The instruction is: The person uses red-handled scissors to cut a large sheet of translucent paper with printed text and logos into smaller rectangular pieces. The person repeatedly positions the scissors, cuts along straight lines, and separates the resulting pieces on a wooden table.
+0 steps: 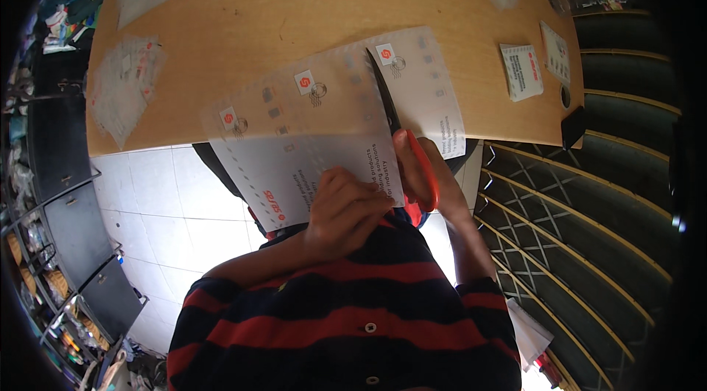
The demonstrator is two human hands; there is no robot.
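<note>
Scissors [389,106] sit in the right hand [444,174], with its fingers wrapped around the red handle. The long way of the scissors runs away from the striped shirt [353,317], and the tip points out over the desk [294,30], leaning a bit left. The left hand [342,207] has its fingers curled on the near edge of a big cloudy sheet [283,163] (the one with little stamp pictures), likely so it stays flat and tight. This sheet hangs partly off the desk, maybe to give the blades room. Another sheet [431,89] is just right of the blades; whether both are joined, I cannot tell.
</note>
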